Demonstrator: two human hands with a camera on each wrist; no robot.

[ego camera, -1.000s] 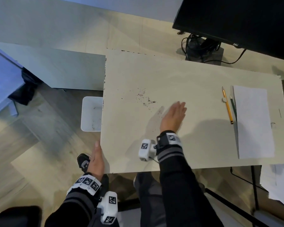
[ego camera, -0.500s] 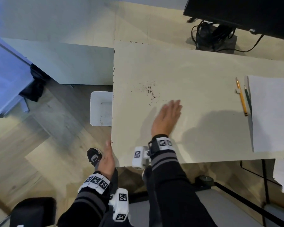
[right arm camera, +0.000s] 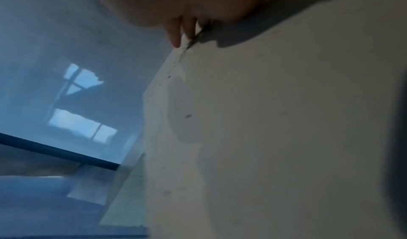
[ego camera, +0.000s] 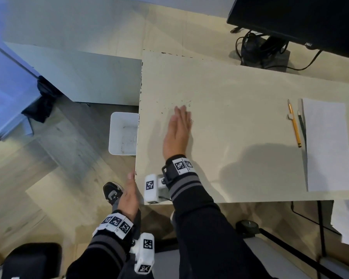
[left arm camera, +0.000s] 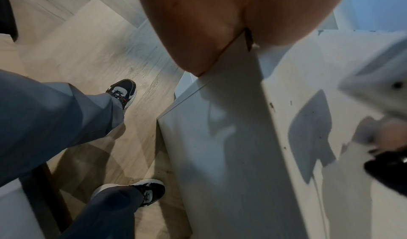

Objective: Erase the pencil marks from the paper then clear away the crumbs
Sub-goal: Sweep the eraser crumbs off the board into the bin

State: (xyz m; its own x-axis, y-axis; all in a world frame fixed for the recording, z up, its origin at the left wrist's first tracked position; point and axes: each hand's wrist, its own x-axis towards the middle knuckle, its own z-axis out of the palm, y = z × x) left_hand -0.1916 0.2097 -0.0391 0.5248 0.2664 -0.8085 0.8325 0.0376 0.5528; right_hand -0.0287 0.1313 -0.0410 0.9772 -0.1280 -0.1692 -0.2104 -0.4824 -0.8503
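Note:
My right hand (ego camera: 179, 122) lies flat on the pale table (ego camera: 240, 117) with its fingers straight, close to the left edge. Dark eraser crumbs (ego camera: 164, 110) are scattered just ahead and left of its fingertips. In the right wrist view the fingers (right arm camera: 176, 34) touch the surface among specks of crumbs (right arm camera: 188, 116). My left hand (ego camera: 130, 195) holds the table's left edge near the front corner, and its palm (left arm camera: 198, 25) straddles that edge. The white paper (ego camera: 328, 146) lies at the far right, away from both hands.
A white bin (ego camera: 123, 133) stands on the floor just under the table's left edge. A yellow pencil (ego camera: 294, 126), a dark pencil (ego camera: 301, 125) and a small white eraser (ego camera: 290, 117) lie left of the paper. A black monitor (ego camera: 300, 21) with cables stands at the back right.
My right hand has swept left across the table, and the crumbs have moved with it toward the left edge. The left hand has stayed on the table's edge.

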